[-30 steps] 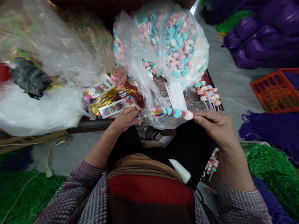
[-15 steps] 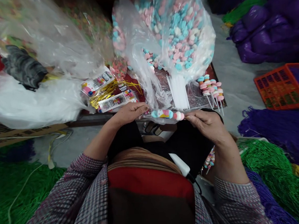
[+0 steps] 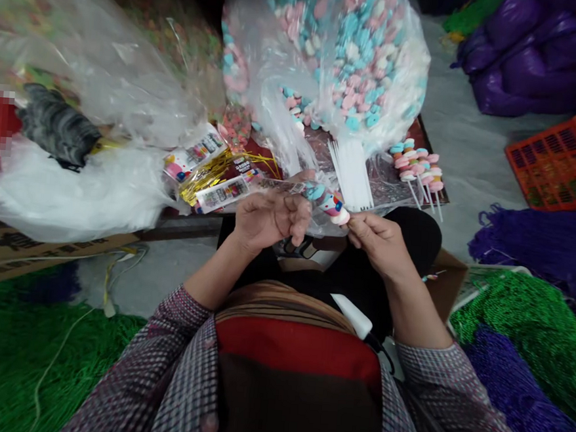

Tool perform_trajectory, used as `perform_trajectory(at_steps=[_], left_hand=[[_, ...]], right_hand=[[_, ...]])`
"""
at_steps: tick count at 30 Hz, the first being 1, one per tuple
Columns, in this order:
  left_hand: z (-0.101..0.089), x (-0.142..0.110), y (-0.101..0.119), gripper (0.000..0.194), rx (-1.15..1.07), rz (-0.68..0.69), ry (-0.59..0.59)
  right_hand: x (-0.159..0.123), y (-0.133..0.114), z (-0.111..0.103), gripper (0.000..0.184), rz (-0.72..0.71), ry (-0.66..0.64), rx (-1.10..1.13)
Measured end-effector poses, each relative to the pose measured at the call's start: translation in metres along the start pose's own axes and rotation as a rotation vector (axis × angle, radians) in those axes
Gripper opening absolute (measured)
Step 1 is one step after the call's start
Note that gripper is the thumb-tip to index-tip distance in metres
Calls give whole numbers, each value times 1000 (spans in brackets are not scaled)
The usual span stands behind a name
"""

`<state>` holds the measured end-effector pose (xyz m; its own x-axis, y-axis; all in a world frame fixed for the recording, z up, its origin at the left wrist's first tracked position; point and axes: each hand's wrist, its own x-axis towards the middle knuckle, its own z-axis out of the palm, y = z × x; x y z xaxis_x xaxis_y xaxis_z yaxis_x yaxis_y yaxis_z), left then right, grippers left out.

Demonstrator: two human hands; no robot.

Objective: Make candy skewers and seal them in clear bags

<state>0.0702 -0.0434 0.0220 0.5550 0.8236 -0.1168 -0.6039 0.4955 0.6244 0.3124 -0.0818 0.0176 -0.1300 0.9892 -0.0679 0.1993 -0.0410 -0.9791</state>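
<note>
My right hand (image 3: 376, 238) pinches the lower end of a candy skewer (image 3: 332, 206), whose blue, white and pink candies sit in a clear printed bag. The skewer tilts, its blue end up and to the left. Beside that upper end is my left hand (image 3: 274, 216), fingers apart and slightly curled, not gripping the skewer. Just beyond the hands lies a bundle of white sticks (image 3: 353, 174). Left of it are stacks of printed bags (image 3: 223, 194) and gold twist ties (image 3: 206, 176). Finished-looking candy skewers (image 3: 417, 164) lie at the table's right corner.
A large clear bag of pink, blue and white candies (image 3: 362, 63) stands at the back. White plastic (image 3: 72, 194) and a grey striped sleeve (image 3: 55, 124) are at left. An orange crate (image 3: 553, 162), purple sacks (image 3: 520, 61) and green strands (image 3: 517, 317) lie on the right.
My left hand has let go of the bag's left end and opened. The skewer has turned from level to tilted, with my right hand still on its right end.
</note>
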Motion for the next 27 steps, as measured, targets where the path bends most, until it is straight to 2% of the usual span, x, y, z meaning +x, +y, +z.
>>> perform_trajectory(at_steps=[3,7,13,17,21,24,27], left_hand=[[3,2,-4,54,40,70,-23],[3,7,-7,39,106,142,58],[4,15,-21,51,188,184,220],[2,15,-25,49,320,230,300],[3,18,-24,52,350,321,276],[12,20,-27,57,274,270,223],[23,21,-32,54,207,206,200]], right_hand=[[0,2,7,51,32,-13,81],[-1,1,9,47,41,-21,98],[-2,7,25,45,35,34,140],[-5,13,36,47,52,39,200],[-5,18,39,47,64,29,174],[-3,20,45,47,76,24,170],[0,17,53,49,79,21,222]])
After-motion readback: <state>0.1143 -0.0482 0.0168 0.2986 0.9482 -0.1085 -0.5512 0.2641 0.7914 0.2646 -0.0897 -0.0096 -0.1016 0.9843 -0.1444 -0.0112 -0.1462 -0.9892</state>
